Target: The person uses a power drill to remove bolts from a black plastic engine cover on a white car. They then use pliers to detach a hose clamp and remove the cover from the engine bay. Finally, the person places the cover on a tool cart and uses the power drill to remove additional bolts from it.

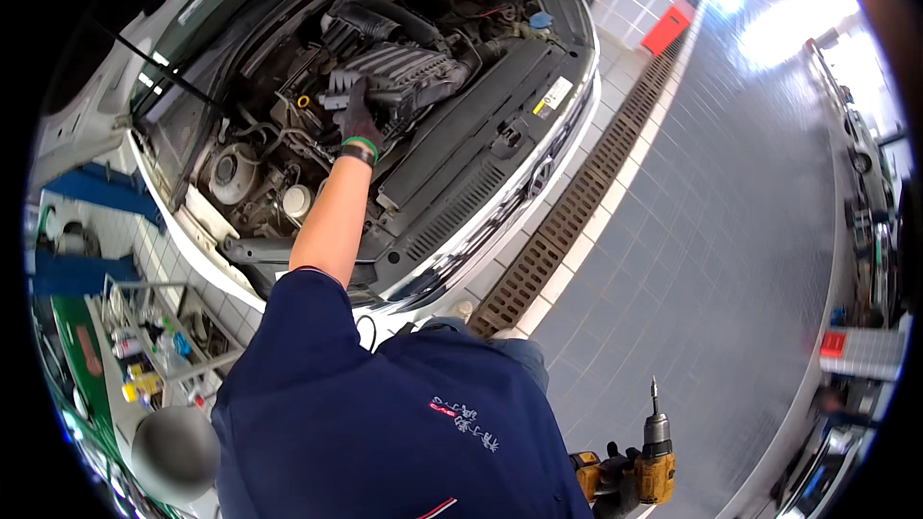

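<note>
Along the car's curved white front edge [597, 77] in the head view, a slotted grate [585, 207] borders open grey tiled floor [692, 240]. At lower right, the gloved right hand [618, 488] wraps a yellow-and-black drill [657, 471] with a slim metal bit [655, 396]. The gloved left hand [360, 122] touches a ribbed, dark plastic housing [409, 72] in the engine bay [279, 159]; whether its fingers pinch, I cannot tell.

Place: car repair workshop, plain enough from here
Car [461, 168]: white, its engine [404, 72] laid bare
Tiled floor [673, 259]: grey, a slotted drain channel [577, 209] running past the car's front
Trolley [202, 366]: metal-framed, loaded with bottles [142, 388]
Tool: yellow-and-black cordless drill [657, 466]
</note>
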### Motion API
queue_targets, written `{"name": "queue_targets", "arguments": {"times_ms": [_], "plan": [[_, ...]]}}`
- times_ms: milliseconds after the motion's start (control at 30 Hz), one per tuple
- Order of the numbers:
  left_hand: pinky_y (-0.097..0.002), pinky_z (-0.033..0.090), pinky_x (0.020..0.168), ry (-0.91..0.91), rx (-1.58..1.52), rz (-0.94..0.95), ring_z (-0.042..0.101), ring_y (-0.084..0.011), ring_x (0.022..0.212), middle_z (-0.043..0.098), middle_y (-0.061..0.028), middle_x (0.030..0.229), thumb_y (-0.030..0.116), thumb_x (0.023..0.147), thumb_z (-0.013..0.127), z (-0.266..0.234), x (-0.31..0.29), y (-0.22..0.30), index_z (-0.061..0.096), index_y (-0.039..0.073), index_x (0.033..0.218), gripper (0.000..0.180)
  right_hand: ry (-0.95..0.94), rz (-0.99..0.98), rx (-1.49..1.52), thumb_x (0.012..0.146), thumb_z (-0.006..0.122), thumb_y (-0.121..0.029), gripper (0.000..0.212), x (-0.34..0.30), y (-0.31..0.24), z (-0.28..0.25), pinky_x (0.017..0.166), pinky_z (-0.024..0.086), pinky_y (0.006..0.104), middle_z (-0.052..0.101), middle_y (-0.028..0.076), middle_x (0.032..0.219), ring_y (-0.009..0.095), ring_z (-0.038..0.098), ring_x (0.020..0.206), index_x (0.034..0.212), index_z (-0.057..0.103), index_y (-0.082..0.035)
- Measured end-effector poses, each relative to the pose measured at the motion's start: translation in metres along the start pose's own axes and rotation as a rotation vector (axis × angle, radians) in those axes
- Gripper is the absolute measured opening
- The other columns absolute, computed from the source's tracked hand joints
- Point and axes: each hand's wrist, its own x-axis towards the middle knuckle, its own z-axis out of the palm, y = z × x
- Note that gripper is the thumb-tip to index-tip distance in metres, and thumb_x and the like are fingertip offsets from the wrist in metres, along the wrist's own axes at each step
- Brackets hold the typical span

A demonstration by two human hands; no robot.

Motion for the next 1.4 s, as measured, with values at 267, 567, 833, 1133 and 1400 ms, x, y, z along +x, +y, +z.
{"name": "queue_targets", "arguments": {"times_ms": [267, 567, 833, 1133, 1400], "plan": [[-0.0418, 0.046, 0.122, 0.130, 0.311, 0.726, 0.057, -0.0336, 0.142, 0.058, -0.0218, 0.154, 0.034, 0.077, 0.099, 0.227, -0.148, 0.028, 0.036, -0.002, 0.166, 0.115, -0.349, 0.047, -0.028, 0.099, 0.071, -0.031, 0.062, 0.270, -0.053, -0.019, 0.126, 0.038, 0.0629, 0.075, 0.010, 0.092, 0.022, 0.072, 0.085, 0.146, 0.056, 0.006], [-0.0649, 0.040, 0.118, 0.226, 1.335, 1.361, 0.057, -0.0379, 0.141, 0.066, -0.0110, 0.138, 0.041, 0.088, 0.074, 0.416, -0.166, 0.002, 0.081, 0.015, 0.123, 0.044, -0.643, -0.013, -0.073, 0.103, 0.067, -0.032, 0.061, 0.546, -0.148, 0.021, 0.127, 0.037, 0.0637, 0.073, 0.010, 0.091, 0.022, 0.071, 0.085, 0.150, 0.053, 0.003], [-0.0645, 0.028, 0.130, 0.692, 1.191, 1.133, 0.039, -0.0426, 0.158, 0.049, -0.0220, 0.163, 0.057, 0.086, 0.075, 0.396, -0.020, -0.020, 0.055, 0.012, 0.156, 0.085, -0.771, 0.014, -0.180, 0.108, 0.063, -0.028, 0.051, 0.701, -0.165, 0.127, 0.117, 0.051, 0.0532, 0.073, 0.009, 0.103, 0.023, 0.072, 0.091, 0.150, 0.054, 0.001], [-0.0580, 0.047, 0.118, 1.245, 0.967, 0.856, 0.056, -0.0488, 0.139, 0.058, -0.0287, 0.150, 0.065, 0.074, 0.090, 0.270, 0.068, 0.048, 0.058, 0.007, 0.152, 0.103, -0.795, 0.161, -0.252, 0.107, 0.069, -0.027, 0.054, 0.817, -0.165, 0.262, 0.117, 0.052, 0.0561, 0.072, 0.011, 0.114, 0.028, 0.073, 0.099, 0.152, 0.053, 0.000], [-0.0481, 0.060, 0.088, 0.315, 0.142, 0.597, 0.074, -0.0267, 0.103, 0.077, -0.0088, 0.116, 0.038, 0.090, 0.094, 0.233, 0.039, 0.133, 0.071, 0.011, 0.132, 0.055, -0.882, 0.287, -0.238, 0.105, 0.073, -0.026, 0.058, 0.921, -0.152, 0.332, 0.117, 0.053, 0.0586, 0.072, 0.013, 0.124, 0.031, 0.074, 0.107, 0.153, 0.053, -0.001]]}}
